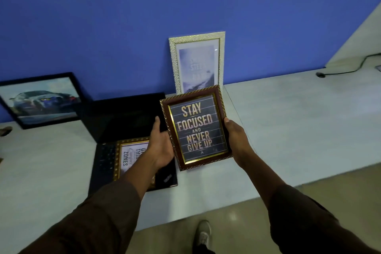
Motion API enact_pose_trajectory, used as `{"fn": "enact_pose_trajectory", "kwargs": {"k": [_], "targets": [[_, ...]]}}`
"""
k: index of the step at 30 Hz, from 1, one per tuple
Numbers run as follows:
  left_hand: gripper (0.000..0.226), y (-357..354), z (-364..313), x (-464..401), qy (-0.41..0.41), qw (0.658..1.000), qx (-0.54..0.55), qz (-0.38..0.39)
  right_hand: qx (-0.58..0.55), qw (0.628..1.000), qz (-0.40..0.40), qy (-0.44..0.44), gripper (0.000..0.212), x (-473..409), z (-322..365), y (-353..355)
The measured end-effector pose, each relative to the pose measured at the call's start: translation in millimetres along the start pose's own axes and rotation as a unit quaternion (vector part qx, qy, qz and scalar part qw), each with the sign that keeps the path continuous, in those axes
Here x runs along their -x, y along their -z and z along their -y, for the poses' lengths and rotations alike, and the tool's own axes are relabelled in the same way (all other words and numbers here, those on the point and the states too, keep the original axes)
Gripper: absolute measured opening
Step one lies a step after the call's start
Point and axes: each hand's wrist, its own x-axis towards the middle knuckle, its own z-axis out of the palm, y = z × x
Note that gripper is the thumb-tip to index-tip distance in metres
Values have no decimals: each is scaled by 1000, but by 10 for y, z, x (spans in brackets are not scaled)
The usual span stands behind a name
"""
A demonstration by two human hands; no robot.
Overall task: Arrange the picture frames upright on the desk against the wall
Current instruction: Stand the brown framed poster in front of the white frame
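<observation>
I hold a brown and gold frame (195,128) reading "STAY FOCUSED AND NEVER GIVE UP" above the white desk (288,121), face up toward me. My left hand (161,144) grips its left edge and my right hand (235,138) grips its right edge. Behind it a white-framed picture (196,62) stands upright against the blue wall. A black-framed car picture (43,100) leans against the wall at the far left. A gold-framed picture (128,156) lies flat on the laptop keyboard, partly hidden by my left forearm.
An open black laptop (125,121) sits on the desk left of the held frame. A black cable and plug (321,74) lie at the back right. The desk's front edge runs diagonally; my shoe (204,233) stands on the floor below it.
</observation>
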Motion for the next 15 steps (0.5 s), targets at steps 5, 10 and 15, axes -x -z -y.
{"fn": "enact_pose_trajectory", "kwargs": {"k": [5, 10, 15], "targets": [[77, -341, 108, -474, 6, 998, -49, -34, -11, 999, 21, -26, 50, -417, -175, 335], [65, -512, 132, -921, 17, 994, -92, -60, 0, 997, 55, -49, 45, -797, -287, 554], [54, -627, 174, -1283, 33, 992, -85, -89, -65, 993, 68, -65, 46, -1103, -336, 691]]}}
